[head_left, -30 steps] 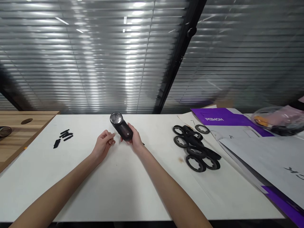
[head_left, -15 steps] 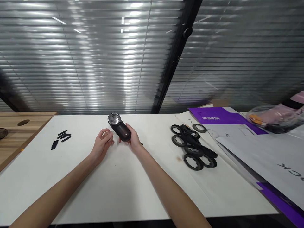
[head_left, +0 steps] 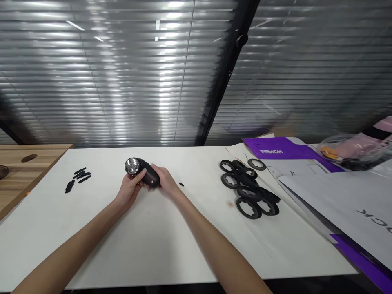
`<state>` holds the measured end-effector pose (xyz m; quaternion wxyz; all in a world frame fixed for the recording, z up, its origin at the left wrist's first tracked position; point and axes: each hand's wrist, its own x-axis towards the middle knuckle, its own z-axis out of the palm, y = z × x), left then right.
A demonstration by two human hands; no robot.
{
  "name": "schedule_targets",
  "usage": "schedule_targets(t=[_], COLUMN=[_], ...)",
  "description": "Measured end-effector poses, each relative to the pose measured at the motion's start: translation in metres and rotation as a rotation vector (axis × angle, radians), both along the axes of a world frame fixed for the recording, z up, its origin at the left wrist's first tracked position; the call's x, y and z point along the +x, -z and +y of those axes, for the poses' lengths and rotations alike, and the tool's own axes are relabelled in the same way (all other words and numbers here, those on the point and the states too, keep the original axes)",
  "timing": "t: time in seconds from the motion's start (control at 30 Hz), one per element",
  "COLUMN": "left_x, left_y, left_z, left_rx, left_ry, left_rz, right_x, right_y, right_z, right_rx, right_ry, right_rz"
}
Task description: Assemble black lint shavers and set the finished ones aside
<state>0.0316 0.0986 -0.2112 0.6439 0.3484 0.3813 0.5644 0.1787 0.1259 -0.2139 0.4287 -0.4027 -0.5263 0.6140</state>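
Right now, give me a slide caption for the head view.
Both hands, left hand and right hand, hold a black lint shaver over a white table beside black rings.

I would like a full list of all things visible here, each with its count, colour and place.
device with a metal mesh head: one, black, held centre of table
rings: a pile, count unclear, black, right of centre
small flat parts: several, black, left on table
tiny piece: one, black, right of hands
boxes: purple and white, far right
table: one, white
wooden surface: one, brown, far left
left hand: on the device
right hand: on the device
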Motion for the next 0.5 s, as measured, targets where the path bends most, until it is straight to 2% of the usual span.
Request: schedule_targets(t=[0.17, 0.33, 0.5], left_x=[0.0009, 0.0012, -0.0012], left_y=[-0.0013, -0.001, 0.0034], left_z=[0.0008, 0.0008, 0.0022], left_rx=[-0.035, -0.064, -0.082], left_ry=[-0.051, -0.083, -0.079], left_rz=[-0.013, -0.035, -0.044], right_x=[-0.0007, 0.0005, 0.0009], right_y=[0.002, 0.0056, 0.0079], right_z=[-0.0034, -0.0045, -0.0023], right_rx=[0.079, 0.207, 0.217], right_ry=[-0.008, 0.06, 0.053], right_rz=[-0.068, -0.213, -0.195])
